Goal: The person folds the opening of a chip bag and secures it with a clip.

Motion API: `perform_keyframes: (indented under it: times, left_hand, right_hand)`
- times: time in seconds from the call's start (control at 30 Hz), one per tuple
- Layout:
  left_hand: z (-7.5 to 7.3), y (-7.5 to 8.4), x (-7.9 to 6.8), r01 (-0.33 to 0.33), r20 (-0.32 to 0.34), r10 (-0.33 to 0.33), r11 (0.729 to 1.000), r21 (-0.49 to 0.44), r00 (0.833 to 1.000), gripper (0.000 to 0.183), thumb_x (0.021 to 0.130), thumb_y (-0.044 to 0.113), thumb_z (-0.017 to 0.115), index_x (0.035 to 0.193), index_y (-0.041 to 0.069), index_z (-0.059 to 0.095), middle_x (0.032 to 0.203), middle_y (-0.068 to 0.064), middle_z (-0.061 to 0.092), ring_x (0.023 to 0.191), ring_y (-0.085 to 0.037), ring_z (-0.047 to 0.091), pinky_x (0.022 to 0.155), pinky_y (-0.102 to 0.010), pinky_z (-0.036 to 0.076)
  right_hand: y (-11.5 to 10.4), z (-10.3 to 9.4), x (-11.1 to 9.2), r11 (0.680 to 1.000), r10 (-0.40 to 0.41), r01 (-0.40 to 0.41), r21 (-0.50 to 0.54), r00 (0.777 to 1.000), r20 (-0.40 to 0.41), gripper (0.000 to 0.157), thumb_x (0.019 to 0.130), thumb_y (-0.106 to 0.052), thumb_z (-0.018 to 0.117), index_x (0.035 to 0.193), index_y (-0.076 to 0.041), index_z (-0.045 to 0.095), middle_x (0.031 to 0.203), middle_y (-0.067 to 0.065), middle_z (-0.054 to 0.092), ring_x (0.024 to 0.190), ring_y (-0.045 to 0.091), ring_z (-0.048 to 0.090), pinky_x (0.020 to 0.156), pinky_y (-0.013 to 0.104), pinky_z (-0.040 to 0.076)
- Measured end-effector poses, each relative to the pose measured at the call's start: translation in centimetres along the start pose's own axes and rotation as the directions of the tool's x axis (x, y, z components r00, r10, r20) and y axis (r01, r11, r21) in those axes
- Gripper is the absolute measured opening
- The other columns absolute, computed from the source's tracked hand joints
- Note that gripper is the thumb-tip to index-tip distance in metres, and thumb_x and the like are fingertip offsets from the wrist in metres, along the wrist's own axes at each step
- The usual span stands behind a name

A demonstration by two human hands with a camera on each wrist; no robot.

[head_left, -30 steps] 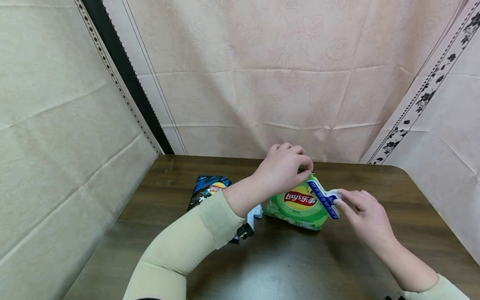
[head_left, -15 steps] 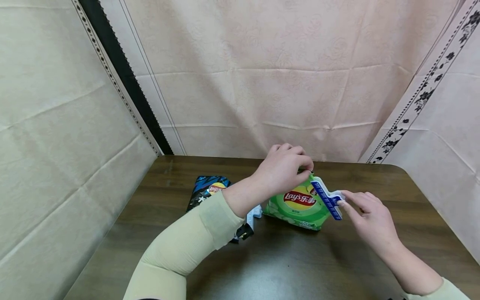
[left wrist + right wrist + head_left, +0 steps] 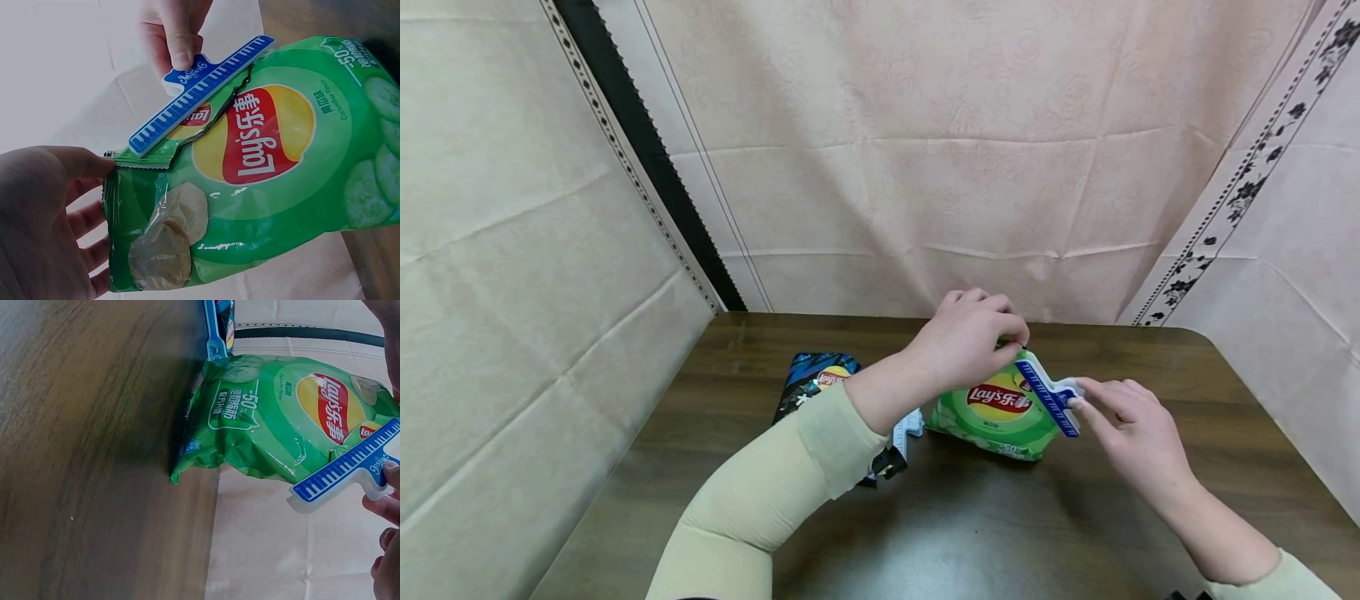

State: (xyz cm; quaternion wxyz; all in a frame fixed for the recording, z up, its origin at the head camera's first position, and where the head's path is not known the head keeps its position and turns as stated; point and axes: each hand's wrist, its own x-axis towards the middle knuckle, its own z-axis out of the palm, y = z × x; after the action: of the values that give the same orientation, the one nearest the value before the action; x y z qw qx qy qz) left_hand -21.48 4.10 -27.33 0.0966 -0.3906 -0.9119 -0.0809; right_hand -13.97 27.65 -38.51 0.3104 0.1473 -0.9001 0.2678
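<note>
- Glossy, crinkled plastic makes up the green chip bag (image 3: 999, 425), which stands on the counter (image 3: 985, 529), plump at the base; its top is folded over in a flap with a dark, ragged edge.
- The left hand (image 3: 972, 335) pinches a top corner of that bag between thumb and fingers.
- The right hand (image 3: 1141, 429) pinches the handle of a T-shaped blue-and-white plastic clip (image 3: 1047, 395), whose straight bar, ruled like piano keys, lies across the folded flap.
- Smooth, dark wood grain covers the counter; creased pale cloth (image 3: 962, 208) hangs behind.
- Two round chip shapes (image 3: 159, 257) show on the green bag; printed or real, I cannot tell.
- A sleeved left forearm partly hides a black-and-blue bag (image 3: 800, 390) and a light-blue clip (image 3: 906, 427) beside it.
- The contents of both bags are hidden.
</note>
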Motion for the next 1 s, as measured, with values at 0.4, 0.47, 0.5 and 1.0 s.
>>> perform_keyframes:
  times: [0.4,0.47,0.5,1.0]
  left_hand:
    - [-0.24,0.13,-0.05,0.029,-0.018,-0.028,0.999,0.032,0.999,0.018,0.098,0.043,0.06,0.108,0.038,0.074,0.109,0.013,0.058,0.113,-0.013,0.048,0.107,-0.041,0.03]
    - [-0.29,0.11,-0.08,0.035,-0.029,-0.034,0.999,0.02,0.999,0.015,0.097,0.043,0.061,0.105,0.037,0.073,0.108,0.013,0.058,0.112,-0.013,0.048,0.107,-0.041,0.03]
    - [-0.3,0.09,-0.09,0.039,-0.033,-0.038,0.999,0.012,0.999,0.014,0.097,0.042,0.061,0.104,0.037,0.073,0.108,0.013,0.057,0.112,-0.013,0.048,0.107,-0.041,0.03]
    - [-0.32,0.26,-0.08,0.062,-0.032,-0.063,0.998,-0.016,0.998,0.008,0.097,0.039,0.062,0.095,0.036,0.069,0.106,0.012,0.056,0.111,-0.014,0.048,0.105,-0.042,0.032]
  right_hand:
    - [-0.52,0.06,0.76,1.0,-0.006,0.006,0.015,1.0,0.016,0.028,0.086,-0.008,0.077,0.113,-0.007,0.073,0.089,0.0,0.072,0.084,0.004,0.047,0.067,0.022,0.036]
    - [-0.57,0.06,0.83,1.0,-0.009,0.009,0.018,1.0,0.015,0.028,0.085,-0.007,0.077,0.113,-0.007,0.073,0.089,0.0,0.072,0.083,0.005,0.047,0.067,0.022,0.036]
    - [-0.6,0.06,0.86,1.0,-0.01,0.009,0.019,1.0,0.015,0.028,0.085,-0.007,0.077,0.113,-0.007,0.073,0.089,0.0,0.072,0.083,0.006,0.047,0.066,0.022,0.036]
    - [-1.06,0.01,1.03,1.0,-0.017,0.017,0.015,1.0,0.018,0.029,0.086,-0.008,0.077,0.114,-0.008,0.073,0.089,-0.001,0.072,0.082,0.006,0.046,0.066,0.022,0.035]
